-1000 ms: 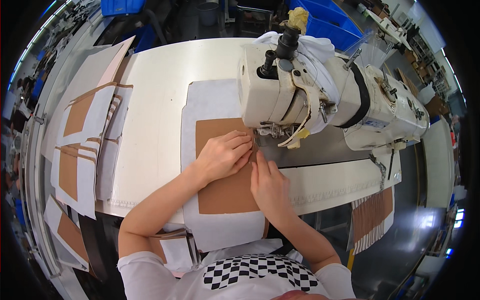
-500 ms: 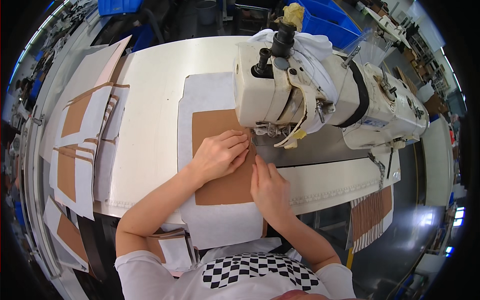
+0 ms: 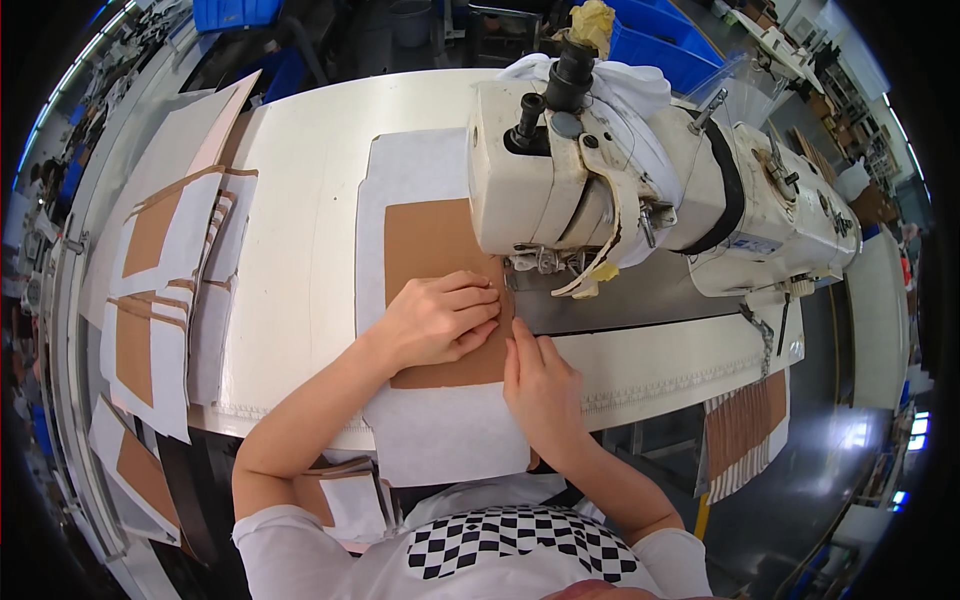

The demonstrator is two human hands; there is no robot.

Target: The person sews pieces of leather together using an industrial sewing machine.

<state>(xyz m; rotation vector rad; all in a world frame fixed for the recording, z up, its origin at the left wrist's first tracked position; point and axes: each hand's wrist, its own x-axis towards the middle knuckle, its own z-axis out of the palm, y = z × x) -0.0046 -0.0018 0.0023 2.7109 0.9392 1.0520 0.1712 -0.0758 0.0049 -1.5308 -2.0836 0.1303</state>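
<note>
Both hands, left (image 3: pixel 440 322) and right (image 3: pixel 540 385), press open-flat on the brown panel (image 3: pixel 430 245) (steadying it) beside the sewing machine (image 3: pixel 640 200).

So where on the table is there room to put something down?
The bare strip of table between the pile of cut pieces and the white sheet is free. It's crowded by the sewing machine, where the left hand and right hand press the brown piece.
</note>
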